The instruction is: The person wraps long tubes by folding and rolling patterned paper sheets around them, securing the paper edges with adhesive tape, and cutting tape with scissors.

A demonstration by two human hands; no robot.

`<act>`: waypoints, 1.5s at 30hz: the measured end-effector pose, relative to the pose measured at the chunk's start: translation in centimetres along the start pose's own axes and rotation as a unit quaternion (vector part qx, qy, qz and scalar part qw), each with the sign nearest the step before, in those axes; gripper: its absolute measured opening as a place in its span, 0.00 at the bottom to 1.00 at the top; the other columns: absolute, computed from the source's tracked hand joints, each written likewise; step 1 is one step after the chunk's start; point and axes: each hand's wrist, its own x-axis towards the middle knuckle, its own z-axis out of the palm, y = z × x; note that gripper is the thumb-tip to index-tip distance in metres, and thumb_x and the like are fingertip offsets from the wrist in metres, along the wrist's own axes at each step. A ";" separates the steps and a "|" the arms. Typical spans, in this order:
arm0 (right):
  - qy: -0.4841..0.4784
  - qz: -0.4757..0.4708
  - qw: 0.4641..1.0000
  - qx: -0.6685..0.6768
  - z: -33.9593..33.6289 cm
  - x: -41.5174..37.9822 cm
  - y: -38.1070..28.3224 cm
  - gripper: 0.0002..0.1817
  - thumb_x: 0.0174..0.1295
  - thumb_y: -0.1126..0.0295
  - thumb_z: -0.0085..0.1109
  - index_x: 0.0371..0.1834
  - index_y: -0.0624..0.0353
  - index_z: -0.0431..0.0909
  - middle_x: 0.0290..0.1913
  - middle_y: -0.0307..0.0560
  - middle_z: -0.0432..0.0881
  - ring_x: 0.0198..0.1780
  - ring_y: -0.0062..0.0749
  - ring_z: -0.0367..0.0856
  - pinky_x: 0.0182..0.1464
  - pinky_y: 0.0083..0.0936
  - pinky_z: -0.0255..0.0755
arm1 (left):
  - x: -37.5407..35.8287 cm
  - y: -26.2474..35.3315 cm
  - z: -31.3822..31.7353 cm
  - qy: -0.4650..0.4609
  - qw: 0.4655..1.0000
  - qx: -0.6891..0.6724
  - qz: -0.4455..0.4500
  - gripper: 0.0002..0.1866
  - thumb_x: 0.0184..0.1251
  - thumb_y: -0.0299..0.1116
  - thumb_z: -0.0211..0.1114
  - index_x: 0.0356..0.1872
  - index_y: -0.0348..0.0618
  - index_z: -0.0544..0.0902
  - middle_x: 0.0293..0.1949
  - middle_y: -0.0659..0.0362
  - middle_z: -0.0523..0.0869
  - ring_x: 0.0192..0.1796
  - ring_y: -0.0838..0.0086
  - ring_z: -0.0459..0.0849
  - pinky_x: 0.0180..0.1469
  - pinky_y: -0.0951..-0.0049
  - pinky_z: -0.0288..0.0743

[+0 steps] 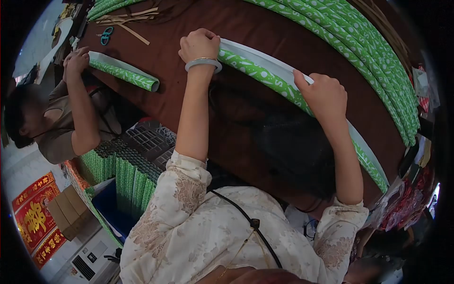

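A long green wrapping-paper roll [260, 73] with white printed letters and leaf shapes lies across the brown-covered table in front of me. Its white inner side shows along the far edge. My left hand [201, 46] is closed at the roll's left end, with a pale bangle on that wrist. Farther right along the same roll, my right hand [326, 97] has its fingers wrapped over it and its thumb on the white strip. Past that hand, the roll's right end runs down toward the table's right edge.
Many green rolls [340, 42] are stacked along the table's far side. At left, a co-worker's hands [76, 60] are at another roll [123, 73]. Teal scissors [108, 35] and brown strips [127, 23] lie beyond. Rolls stand upright in a blue bin [106, 206].
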 end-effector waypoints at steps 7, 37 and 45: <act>0.006 -0.008 1.000 0.000 0.0 0.0 0.0 0.29 0.56 0.46 0.47 0.18 0.62 0.81 0.20 0.57 0.79 0.26 0.51 0.80 0.31 0.40 0.74 | 1.3 -1.1 -0.4 -0.082 0.995 -0.034 -0.041 0.09 0.45 0.43 0.70 0.23 0.52 0.87 0.34 0.57 0.85 0.41 0.62 0.82 0.46 0.62 0.76; 0.086 0.112 0.980 0.141 -2.5 -8.3 11.0 0.20 0.52 0.50 0.60 0.31 0.57 0.84 0.29 0.45 0.83 0.32 0.35 0.82 0.36 0.25 0.72 | 4.0 -2.9 0.4 -0.122 0.990 -0.067 -0.014 0.26 0.34 0.44 0.77 0.35 0.39 0.81 0.35 0.53 0.84 0.38 0.67 0.83 0.44 0.70 0.76; 0.146 0.126 0.980 0.046 -1.6 -8.3 10.0 0.20 0.51 0.49 0.60 0.28 0.56 0.83 0.30 0.41 0.82 0.31 0.39 0.81 0.34 0.27 0.73 | 4.4 -3.2 0.1 -0.134 0.989 -0.065 -0.002 0.28 0.36 0.47 0.76 0.36 0.38 0.80 0.34 0.53 0.84 0.37 0.67 0.83 0.42 0.69 0.75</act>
